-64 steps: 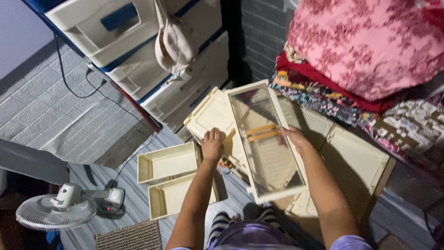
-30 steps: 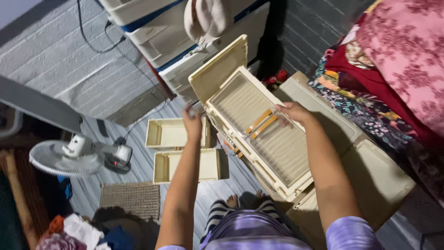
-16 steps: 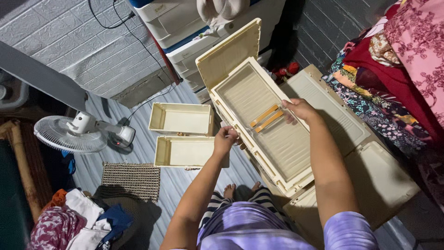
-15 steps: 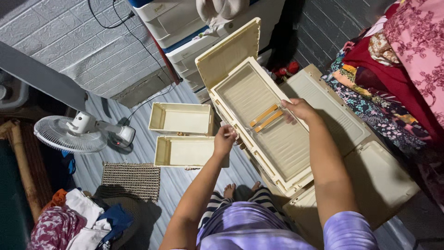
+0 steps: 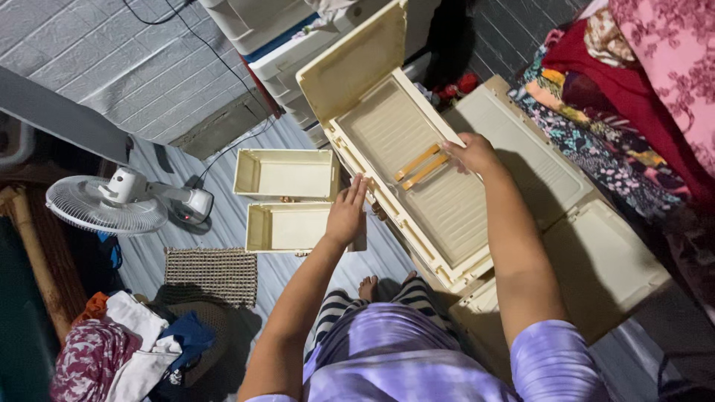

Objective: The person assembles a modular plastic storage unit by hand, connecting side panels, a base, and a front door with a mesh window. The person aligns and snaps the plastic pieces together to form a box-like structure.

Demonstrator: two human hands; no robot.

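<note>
Currently, hands: left hand [image 5: 347, 216] and right hand [image 5: 471, 153] grip the cream ribbed plastic drawer frame [image 5: 417, 179].
Done: two cream plastic drawers [image 5: 287, 201] lie out on the floor [image 5: 223, 223].
Left: frame not yet set down.

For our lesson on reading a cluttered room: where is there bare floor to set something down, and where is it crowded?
Bare floor shows between the woven mat and the lower drawer, and behind the upper drawer toward the brick wall. It is crowded by the fan, the clothes pile, and under the cream panel that both hands grip.
</note>
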